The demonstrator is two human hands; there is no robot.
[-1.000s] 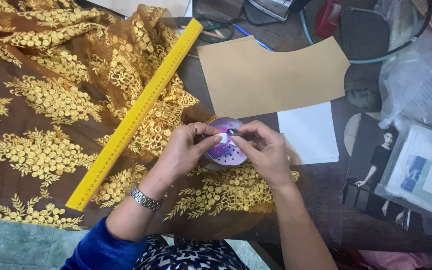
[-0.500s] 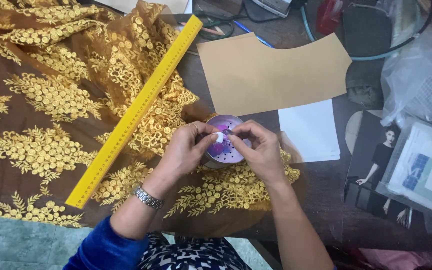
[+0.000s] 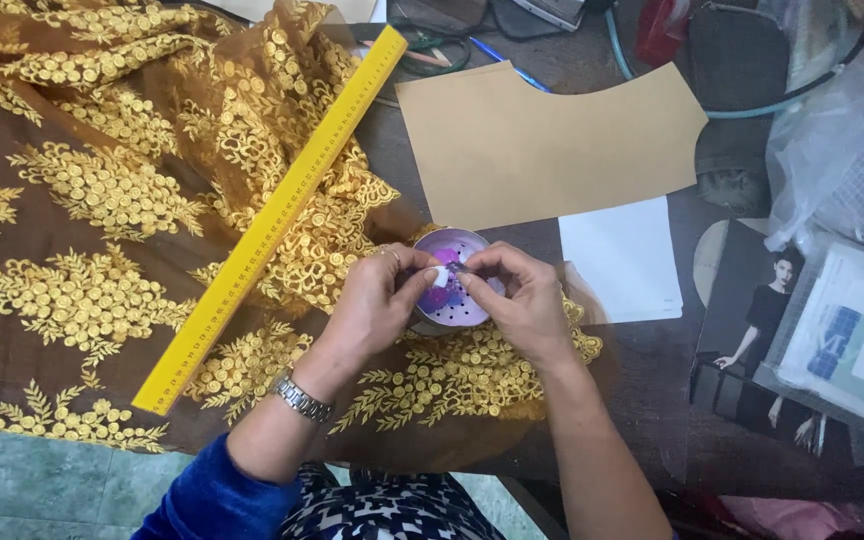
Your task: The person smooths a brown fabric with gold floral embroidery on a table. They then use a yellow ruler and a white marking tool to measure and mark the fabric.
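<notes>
Two hands meet over a round purple pin box (image 3: 452,290) on a cluttered dark worktop (image 3: 642,400): left hand (image 3: 377,305) grip pinching a small white piece (image 3: 440,277), right hand (image 3: 522,300) grip pinching a pin (tiny, hard to tell). Brown gold-embroidered fabric (image 3: 82,200) covers the left, yellow ruler (image 3: 277,215) across it, tan paper pattern (image 3: 542,145) behind.
</notes>
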